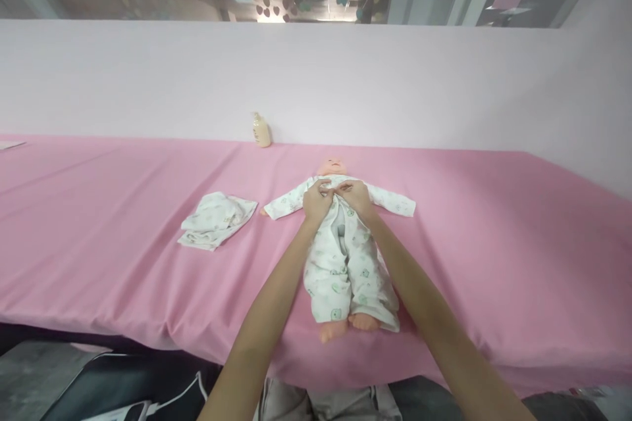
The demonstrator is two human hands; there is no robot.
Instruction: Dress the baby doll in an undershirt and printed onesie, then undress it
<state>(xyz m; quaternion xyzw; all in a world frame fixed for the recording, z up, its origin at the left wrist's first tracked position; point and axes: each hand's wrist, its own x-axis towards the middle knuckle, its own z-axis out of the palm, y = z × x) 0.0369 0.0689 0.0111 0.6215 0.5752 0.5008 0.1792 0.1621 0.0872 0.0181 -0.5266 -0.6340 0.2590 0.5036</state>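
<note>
A baby doll [334,166] lies on its back on the pink table cover [494,230], head away from me, dressed in a white printed romper [345,263] whose front is partly open down the middle. My left hand [316,198] and my right hand [353,195] meet on the doll's chest. Both pinch the romper's front edges together near the collar. The doll's bare feet [350,325] point toward me at the near edge.
A folded white printed garment [216,218] lies to the doll's left. A small cream bottle [261,130] stands at the back against the pale wall. The table's near edge runs just below the doll's feet.
</note>
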